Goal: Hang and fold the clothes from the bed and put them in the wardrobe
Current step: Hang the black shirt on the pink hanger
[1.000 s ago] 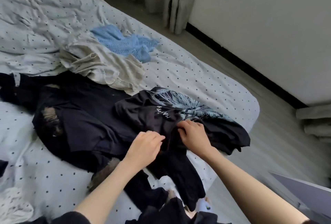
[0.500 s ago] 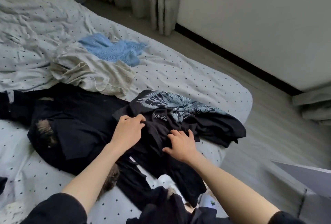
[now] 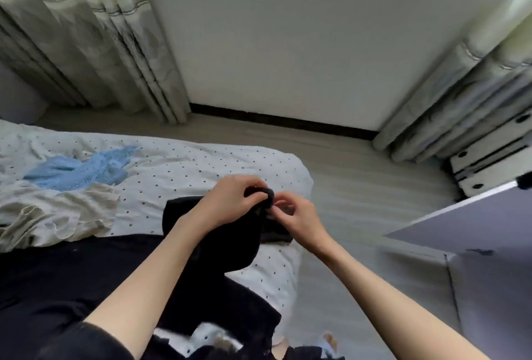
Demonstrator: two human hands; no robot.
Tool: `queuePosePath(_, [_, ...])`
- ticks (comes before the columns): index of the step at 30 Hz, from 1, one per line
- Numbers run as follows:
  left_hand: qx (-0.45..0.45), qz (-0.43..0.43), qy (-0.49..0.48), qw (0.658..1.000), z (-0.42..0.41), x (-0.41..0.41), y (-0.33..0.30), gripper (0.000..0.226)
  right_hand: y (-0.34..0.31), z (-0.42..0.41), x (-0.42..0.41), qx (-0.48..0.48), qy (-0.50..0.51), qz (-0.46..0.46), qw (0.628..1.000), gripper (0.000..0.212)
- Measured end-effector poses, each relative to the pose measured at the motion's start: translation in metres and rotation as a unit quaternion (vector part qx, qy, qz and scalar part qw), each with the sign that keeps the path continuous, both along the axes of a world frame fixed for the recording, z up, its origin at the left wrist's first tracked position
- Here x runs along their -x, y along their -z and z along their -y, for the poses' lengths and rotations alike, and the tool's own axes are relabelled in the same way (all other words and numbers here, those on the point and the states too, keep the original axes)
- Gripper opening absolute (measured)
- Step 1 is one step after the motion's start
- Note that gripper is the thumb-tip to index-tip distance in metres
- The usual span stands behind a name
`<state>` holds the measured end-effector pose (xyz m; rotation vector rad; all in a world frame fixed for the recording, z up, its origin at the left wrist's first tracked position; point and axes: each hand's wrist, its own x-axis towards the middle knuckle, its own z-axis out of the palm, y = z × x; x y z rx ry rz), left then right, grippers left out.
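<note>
black garment: bunched top edge pinched in left hand, right hand just beside pinching the same edge, cloth trailing down-left toward the bed.

Both bare forearms reach forward and converge. The left hand is closed, fingers curled around a black garment. Just beside it, the right hand pinches the same garment with its fingertips.
</note>
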<state>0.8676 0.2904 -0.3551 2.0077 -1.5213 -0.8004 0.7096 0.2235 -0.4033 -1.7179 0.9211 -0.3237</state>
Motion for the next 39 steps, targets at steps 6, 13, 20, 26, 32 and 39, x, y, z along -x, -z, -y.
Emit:
queuePosePath(6, [0.081, 0.029, 0.080, 0.993, 0.065, 0.108, -0.028, 0.017, -0.060, 0.052, 0.126, -0.012, 0.116, 0.055, 0.992, 0.008])
queuePosePath(13, [0.115, 0.184, 0.100, 0.971, 0.109, 0.227, -0.005, 0.045, -0.108, 0.091, 0.250, 0.026, 0.215, 0.025, 0.976, 0.013])
queuePosePath(20, [0.143, 0.150, 0.076, 0.975, 0.151, 0.324, 0.002, 0.008, -0.139, 0.117, 0.377, 0.071, 0.403, 0.003, 0.912, 0.019])
queuePosePath(26, [0.125, 0.003, 0.186, 0.975, 0.170, 0.422, -0.012, 0.009, -0.162, 0.123, 0.438, 0.021, 0.516, 0.016, 0.856, 0.007])
queuePosePath(32, [-0.003, -0.100, 0.273, 0.957, 0.193, 0.496, -0.015, 0.039, -0.198, 0.114, 0.477, -0.004, 0.603, 0.138, 0.786, 0.007])
queuePosePath(39, [0.040, -0.064, 0.322, 0.944, 0.232, 0.528, -0.017, 0.063, -0.215, 0.095, 0.520, 0.041, 0.649, 0.138, 0.747, 0.015])
